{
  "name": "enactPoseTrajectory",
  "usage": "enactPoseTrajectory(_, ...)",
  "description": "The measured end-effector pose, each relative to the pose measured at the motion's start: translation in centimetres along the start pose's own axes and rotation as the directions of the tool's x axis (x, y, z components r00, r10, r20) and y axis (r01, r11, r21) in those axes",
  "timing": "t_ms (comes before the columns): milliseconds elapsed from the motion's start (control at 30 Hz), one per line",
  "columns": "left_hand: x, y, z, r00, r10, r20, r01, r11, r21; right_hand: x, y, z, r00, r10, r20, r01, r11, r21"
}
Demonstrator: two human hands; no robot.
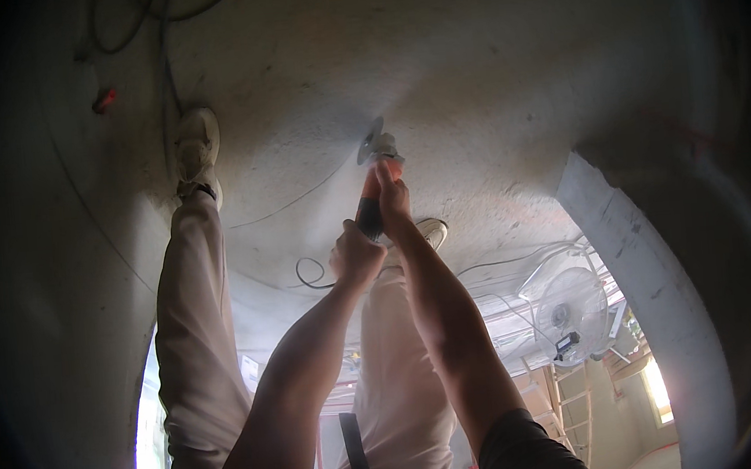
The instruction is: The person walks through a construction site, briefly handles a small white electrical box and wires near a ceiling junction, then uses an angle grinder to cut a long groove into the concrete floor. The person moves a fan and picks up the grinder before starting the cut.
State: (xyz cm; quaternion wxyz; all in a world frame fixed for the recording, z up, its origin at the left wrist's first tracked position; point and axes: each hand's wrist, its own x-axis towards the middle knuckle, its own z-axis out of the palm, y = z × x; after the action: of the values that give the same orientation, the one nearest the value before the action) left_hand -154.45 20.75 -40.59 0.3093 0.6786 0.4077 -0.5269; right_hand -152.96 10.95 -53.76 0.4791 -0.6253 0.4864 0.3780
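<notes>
One view, from the head camera, is given. Two bare forearms are seen rising from the lower edge and meeting at a hand-held angle grinder with a dark and orange body and a round grey disc [376, 168]. The left hand [355, 255] is clenched round the rear of the dark grip. The right hand [393, 193] is wrapped round the body further forward, just behind the metal head, its fingers closed on the orange part. The disc is held against the rough, pale grey concrete surface [486, 76], near the middle of that surface, and a faint haze of dust is seen about the point of contact.

A thin power cord [310, 275] is shown looping on the concrete just left of the left hand. Two legs in light beige trousers [190, 320] are spread to either side of the tool; one worn white shoe [196, 152] is planted toward the left edge of the concrete, and a second white shoe [432, 232] is partly hidden behind the right forearm. A small red object [104, 101] lies near the far left corner. A round white fan [571, 312] is visible to the right, beside a pale concrete column [645, 301].
</notes>
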Motion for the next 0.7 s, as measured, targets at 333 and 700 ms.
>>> enactPoseTrajectory(333,-0.6,1.1,-0.4,0.999,-0.004,0.041,0.006,0.998,-0.062,1.0,-0.3,-0.8,1.0,0.0,0.021,0.001,0.999,-0.035)
enactPoseTrajectory(700,-0.9,2.6,-1.0,1.0,0.021,0.01,-0.02,0.991,-0.135,1.4,-2.5,-1.0,0.996,-0.091,-0.008,0.089,0.985,-0.148)
